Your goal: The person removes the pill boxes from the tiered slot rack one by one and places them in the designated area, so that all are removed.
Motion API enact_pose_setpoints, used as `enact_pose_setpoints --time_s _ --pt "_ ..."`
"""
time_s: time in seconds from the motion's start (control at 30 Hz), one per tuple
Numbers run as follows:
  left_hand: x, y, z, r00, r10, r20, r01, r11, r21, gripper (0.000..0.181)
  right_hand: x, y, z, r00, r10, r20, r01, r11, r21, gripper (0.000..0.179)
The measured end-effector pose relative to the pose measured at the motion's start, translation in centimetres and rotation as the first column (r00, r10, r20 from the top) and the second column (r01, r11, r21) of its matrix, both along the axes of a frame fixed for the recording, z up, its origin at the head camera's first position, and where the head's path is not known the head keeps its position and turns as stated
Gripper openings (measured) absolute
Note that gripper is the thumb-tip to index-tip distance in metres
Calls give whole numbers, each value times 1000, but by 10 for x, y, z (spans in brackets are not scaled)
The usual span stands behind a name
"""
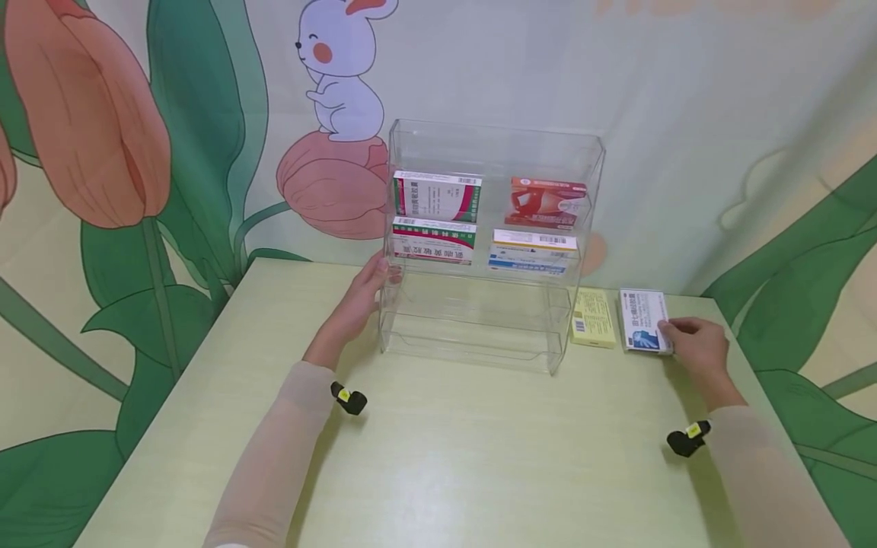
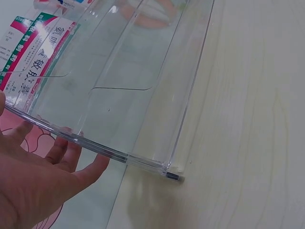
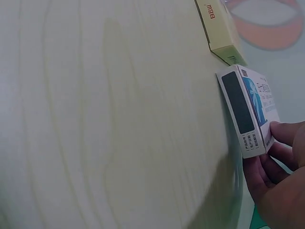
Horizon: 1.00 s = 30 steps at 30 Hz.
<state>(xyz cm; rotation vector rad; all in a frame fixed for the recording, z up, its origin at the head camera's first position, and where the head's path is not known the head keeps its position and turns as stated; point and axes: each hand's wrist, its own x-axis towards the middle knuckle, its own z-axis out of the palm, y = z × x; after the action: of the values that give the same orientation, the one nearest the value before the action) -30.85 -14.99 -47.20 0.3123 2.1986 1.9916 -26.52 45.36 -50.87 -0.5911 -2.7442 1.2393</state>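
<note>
A clear acrylic display rack [image 1: 473, 304] with stepped tiers stands on the table. My left hand [image 1: 356, 301] grips its left side edge; in the left wrist view the fingers [image 2: 90, 171] lie along the outer side of the panel. To the right of the rack, my right hand [image 1: 702, 354] pinches a white and blue medicine box [image 1: 642, 320] by its right edge, thumb on the front face. That box appears slightly lifted at one side in the right wrist view. Beside it on the table lies a pale yellow medicine box [image 1: 592, 318].
On the rack's upper tiers sit two green, white and magenta boxes [image 1: 435, 240] at left, a red box [image 1: 548, 204] and a white, blue and yellow box [image 1: 533, 253] at right. A printed curtain [image 1: 658, 190] hangs behind the table [image 1: 438, 457].
</note>
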Motion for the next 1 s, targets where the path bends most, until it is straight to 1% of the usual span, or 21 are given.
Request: enact_pose_setpoints --time_s 0.2,0.47,0.63,0.7,0.87,1.0 --pt "0 0 0 1000 5 9 -5 1000 20 73 -4 -4 -5 1000 -18 24 19 999 -28 61" --pt "1 0 -3 1000 5 9 -5 1000 -6 72 -7 -4 -11 997 -36 70 38 999 -34 62" --pt "1 -1 -2 1000 8 10 -8 1000 -16 71 -10 -9 -8 995 -45 85 47 999 -23 59" --pt "1 -1 -2 1000 1 13 -1 1000 -3 70 -10 -10 -6 995 -50 88 52 998 -22 58" --pt "0 -1 -1 1000 2 9 -2 1000 -3 68 -11 -12 -6 995 -59 75 60 998 -16 58" --pt "0 -1 -2 1000 9 3 -9 1000 -9 69 -11 -14 -5 996 -50 69 50 999 1 56"
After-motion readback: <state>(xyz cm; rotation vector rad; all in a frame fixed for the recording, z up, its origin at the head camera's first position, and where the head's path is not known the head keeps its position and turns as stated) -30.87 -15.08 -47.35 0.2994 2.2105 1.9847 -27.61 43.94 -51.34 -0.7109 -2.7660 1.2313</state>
